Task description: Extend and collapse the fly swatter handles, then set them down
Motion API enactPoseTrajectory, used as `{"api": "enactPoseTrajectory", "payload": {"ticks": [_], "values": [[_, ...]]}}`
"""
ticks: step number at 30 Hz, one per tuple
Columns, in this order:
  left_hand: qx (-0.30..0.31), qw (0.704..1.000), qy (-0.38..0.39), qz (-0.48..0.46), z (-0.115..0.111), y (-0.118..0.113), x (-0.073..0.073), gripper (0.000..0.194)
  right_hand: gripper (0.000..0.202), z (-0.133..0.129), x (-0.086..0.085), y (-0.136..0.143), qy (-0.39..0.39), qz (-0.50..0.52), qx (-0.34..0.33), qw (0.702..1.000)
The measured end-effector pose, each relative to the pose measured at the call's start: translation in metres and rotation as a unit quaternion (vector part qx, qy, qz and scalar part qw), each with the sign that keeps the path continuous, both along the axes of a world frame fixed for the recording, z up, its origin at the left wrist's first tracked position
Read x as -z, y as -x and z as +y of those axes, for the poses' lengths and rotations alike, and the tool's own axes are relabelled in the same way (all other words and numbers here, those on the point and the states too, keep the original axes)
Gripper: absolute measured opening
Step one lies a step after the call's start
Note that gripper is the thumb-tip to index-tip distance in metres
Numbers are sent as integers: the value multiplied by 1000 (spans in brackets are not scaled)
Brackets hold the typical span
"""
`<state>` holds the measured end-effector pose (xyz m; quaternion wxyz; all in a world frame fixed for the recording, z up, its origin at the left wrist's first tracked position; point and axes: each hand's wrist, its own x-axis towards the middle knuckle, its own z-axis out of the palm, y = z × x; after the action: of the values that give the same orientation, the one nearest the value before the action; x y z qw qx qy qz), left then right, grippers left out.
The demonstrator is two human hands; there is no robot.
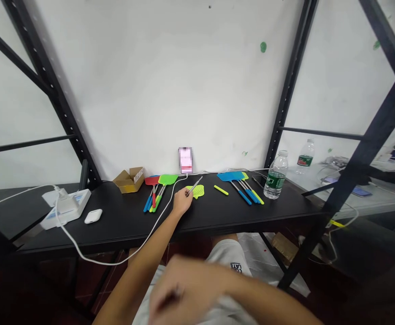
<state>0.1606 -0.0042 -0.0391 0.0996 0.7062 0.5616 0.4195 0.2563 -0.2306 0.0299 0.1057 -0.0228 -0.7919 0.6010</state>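
Note:
On the black table, my left hand (183,201) is closed around a thin metal rod (196,184), whose end points up and to the right. Beside it lies a yellow-green mesh swatter head (198,191), partly behind the hand. A loose yellow-green handle (221,190) rests to its right. My right hand (187,291) is low and near the camera, over my lap, blurred by motion, with its fingers curled; whether it holds anything cannot be made out. Fly swatters lie in two groups, red and green ones (167,180) at left, blue ones (230,176) at right.
A phone (185,160) leans on the wall with a white cable crossing the table. At left are an open cardboard box (129,180), a white case (93,216) and a power strip (69,210). A water bottle (275,176) stands at right, near black rack posts (291,76).

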Motion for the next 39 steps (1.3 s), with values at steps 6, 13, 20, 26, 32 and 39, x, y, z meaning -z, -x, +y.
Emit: {"api": "enactPoseTrajectory", "payload": {"ticks": [6, 13, 20, 26, 32, 39], "values": [[-7, 999, -35, -11, -2, 0, -4, 37, 26, 170, 15, -89, -278, -82, 718, 633], [18, 994, -28, -99, -1, 1, -6, 40, 36, 232, 65, -114, -335, -319, 738, 491], [107, 961, -14, -254, 1, 3, -6, 41, 25, 231, 69, -106, -376, -243, 680, 580], [207, 861, 118, -450, 4, 0, -1, 43, 19, 206, 75, -87, -363, -94, 641, 670], [215, 843, 152, -469, -3, 1, 0, 40, 13, 176, 88, -100, -258, -21, 617, 743], [228, 803, 191, -516, -55, 23, -2, 33, 16, 161, 87, -117, -231, 12, 594, 770]]}}
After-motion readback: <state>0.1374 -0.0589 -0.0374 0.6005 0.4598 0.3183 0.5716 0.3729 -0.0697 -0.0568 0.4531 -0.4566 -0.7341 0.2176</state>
